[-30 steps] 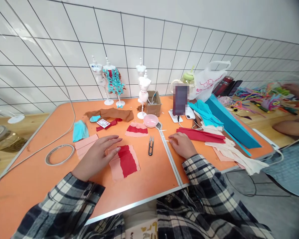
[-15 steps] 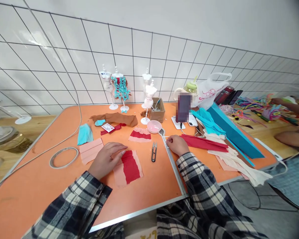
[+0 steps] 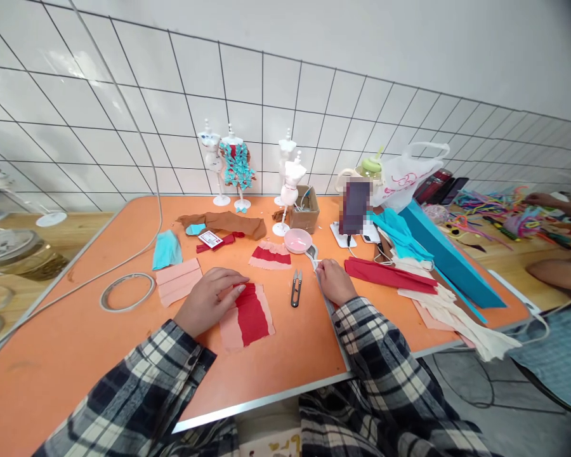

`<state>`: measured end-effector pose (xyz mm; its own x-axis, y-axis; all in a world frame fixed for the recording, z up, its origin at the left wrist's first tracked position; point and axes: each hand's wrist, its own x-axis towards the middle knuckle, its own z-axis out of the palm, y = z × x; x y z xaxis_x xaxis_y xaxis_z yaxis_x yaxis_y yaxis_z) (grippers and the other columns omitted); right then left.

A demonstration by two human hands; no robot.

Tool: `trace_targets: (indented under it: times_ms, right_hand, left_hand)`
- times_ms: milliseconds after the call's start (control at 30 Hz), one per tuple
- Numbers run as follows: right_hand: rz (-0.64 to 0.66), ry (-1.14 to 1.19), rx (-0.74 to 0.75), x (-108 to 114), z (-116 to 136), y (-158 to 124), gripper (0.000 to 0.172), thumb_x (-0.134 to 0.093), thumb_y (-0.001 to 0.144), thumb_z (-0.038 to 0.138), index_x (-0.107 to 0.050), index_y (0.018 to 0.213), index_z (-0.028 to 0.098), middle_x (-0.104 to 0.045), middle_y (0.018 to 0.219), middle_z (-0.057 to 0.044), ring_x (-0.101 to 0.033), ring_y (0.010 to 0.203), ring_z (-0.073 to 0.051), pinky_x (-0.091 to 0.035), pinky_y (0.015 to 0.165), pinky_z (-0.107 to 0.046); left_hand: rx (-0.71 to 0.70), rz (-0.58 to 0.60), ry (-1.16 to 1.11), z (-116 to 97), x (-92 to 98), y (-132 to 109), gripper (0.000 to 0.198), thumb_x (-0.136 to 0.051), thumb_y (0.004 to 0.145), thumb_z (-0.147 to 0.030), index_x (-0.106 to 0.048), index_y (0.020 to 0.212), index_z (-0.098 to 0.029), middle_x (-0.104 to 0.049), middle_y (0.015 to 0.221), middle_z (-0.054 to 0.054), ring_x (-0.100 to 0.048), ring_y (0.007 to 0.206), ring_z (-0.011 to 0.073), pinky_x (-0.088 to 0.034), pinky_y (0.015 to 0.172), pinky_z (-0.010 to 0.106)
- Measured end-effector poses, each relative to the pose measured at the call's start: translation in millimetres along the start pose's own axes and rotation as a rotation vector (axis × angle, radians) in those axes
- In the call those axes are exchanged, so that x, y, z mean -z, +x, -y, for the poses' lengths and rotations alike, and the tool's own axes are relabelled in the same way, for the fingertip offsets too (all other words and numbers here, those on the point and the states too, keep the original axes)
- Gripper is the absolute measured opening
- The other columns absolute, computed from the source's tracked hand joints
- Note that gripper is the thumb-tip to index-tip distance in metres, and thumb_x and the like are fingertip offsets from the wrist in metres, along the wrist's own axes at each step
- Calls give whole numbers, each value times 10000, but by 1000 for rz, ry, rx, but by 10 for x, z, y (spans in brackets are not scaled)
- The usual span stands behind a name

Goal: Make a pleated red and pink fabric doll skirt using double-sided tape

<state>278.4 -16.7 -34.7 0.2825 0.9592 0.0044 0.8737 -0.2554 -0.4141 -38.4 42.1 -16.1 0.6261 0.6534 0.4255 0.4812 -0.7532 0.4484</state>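
Observation:
My left hand [image 3: 210, 302] lies with outstretched fingers at the upper left of a pink fabric piece with a red band [image 3: 254, 317]. Its fingertips touch or hover just over the cloth. My right hand [image 3: 335, 283] is closed in a pinch above the table's metal seam; what its fingertips hold is too small to make out. Between both hands rest black thread snips [image 3: 295, 289], blades pointing away. Beyond them sit a smaller pink-and-red fabric piece [image 3: 270, 255], a pink bowl [image 3: 297, 240] and a grey spoon-shaped tool [image 3: 311, 251].
White mini dress forms [image 3: 294, 181] stand at the back, one in turquoise ruffles [image 3: 238, 166]. A cardboard box [image 3: 305, 216] and a propped phone [image 3: 356, 206] are near them. Red cloth [image 3: 390, 274] lies right, a tape roll [image 3: 127, 292] left. A co-worker's arm [image 3: 554, 270] shows far right.
The view has shifted slightly, moving the background a little to the right. My left hand has its fingers slightly lower on the cloth; my right hand stays pinched in about the same place.

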Motion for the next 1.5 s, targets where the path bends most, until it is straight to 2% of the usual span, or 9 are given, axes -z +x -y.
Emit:
trace_targets:
  times_ms: [100, 200, 333, 500, 733, 933, 1200, 1367, 1500]
  right_hand:
    - [11, 91, 86, -10, 133, -40, 142, -452, 956, 188, -593, 959, 172, -648, 1015, -83, -593, 979, -190, -433, 836, -285]
    - [91, 219, 235, -90, 382, -116, 87, -513, 924, 172, -580, 875, 200, -647, 910, -19, -595, 863, -153, -443, 769, -250]
    - [104, 463, 462, -272, 760, -250, 87, -532, 903, 155, -558, 833, 200, -611, 875, -21, -558, 845, -172, -421, 755, -281]
    - [58, 581, 463, -414, 1010, -334, 79, -508, 914, 179, -546, 850, 204, -597, 876, -31, -544, 834, -184, -417, 755, -304]
    - [49, 621, 429, -446, 1033, -353, 75, -524, 898, 198, -559, 831, 200, -598, 865, -28, -547, 833, -184, -416, 757, -310]
    - [80, 699, 347, -452, 1025, -347, 68, -552, 868, 233, -581, 815, 201, -595, 813, -12, -532, 759, -172, -403, 696, -295]
    - [73, 690, 373, -434, 1015, -338, 74, -565, 849, 222, -588, 783, 200, -576, 768, 1, -523, 738, -162, -406, 701, -291]
    - [41, 710, 345, -425, 1030, -354, 52, -616, 821, 227, -628, 782, 194, -582, 747, 6, -528, 711, -153, -423, 689, -282]
    - [-15, 688, 354, -414, 1032, -369, 45, -639, 819, 225, -649, 790, 193, -601, 760, 5, -541, 714, -146, -433, 693, -275]
  left_hand:
    - [7, 1, -49, -54, -24, 2, 299, -506, 957, -372, -734, 1041, -197, -710, 1011, 80, -626, 955, 204, -501, 879, 349]
    - [44, 13, -110, -125, -63, 0, 302, -508, 955, -377, -737, 1057, -207, -708, 1024, 77, -627, 972, 203, -499, 884, 342]
    - [77, 59, -142, -205, -106, -3, 299, -514, 949, -373, -730, 1079, -212, -707, 1057, 78, -623, 1001, 216, -475, 906, 371]
    - [118, 55, -88, -231, -115, -16, 219, -567, 919, -358, -740, 946, -228, -711, 1033, 57, -617, 987, 227, -414, 869, 400]
    - [95, 43, -137, -243, -106, -5, 189, -564, 913, -285, -733, 864, -217, -713, 938, 40, -610, 905, 202, -395, 830, 379]
    - [78, 81, -194, -252, -66, 20, 207, -547, 927, -323, -715, 888, -210, -716, 924, 40, -612, 899, 195, -408, 831, 365]
    - [104, 83, -126, -227, -88, 23, 211, -553, 915, -347, -734, 874, -246, -739, 922, 25, -605, 905, 204, -387, 849, 390]
    - [120, 71, -136, -208, -113, 17, 207, -574, 890, -321, -736, 796, -232, -740, 877, 25, -619, 866, 199, -394, 824, 384]
    - [117, 65, -177, -205, -110, 19, 216, -572, 896, -338, -736, 817, -222, -736, 880, 35, -627, 858, 191, -418, 810, 361]
